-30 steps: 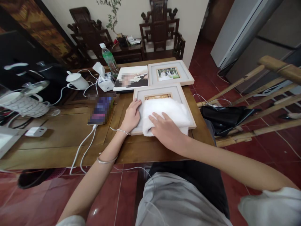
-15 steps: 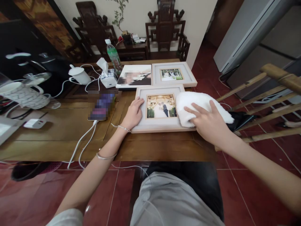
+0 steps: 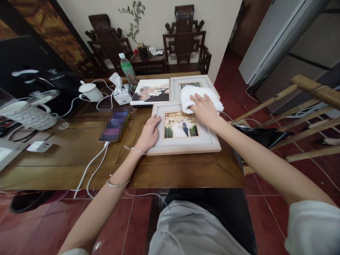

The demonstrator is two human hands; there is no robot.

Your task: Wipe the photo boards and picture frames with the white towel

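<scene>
Right hand (image 3: pixel 204 108): fingers spread over a folded white fluffy cloth (image 3: pixel 186 95); cannot tell whether they pinch it. Cloth covers the upper-right corner of a rectangular pale-wood picture frame (image 3: pixel 181 127), flat on the brown wooden table (image 3: pixel 175 174). Left hand (image 3: pixel 148 135): fingers extended, unclenched, on frame's left side. Judged mid-pass; finished portion indeterminable.

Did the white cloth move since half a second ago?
Yes: the white cloth has moved leftward and farther back, judged against the near picture frame.

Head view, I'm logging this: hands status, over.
Left hand on near pale-wood picture frame. Right hand on folded white cloth. Cloth partly hides rear pale-wood frame.
</scene>
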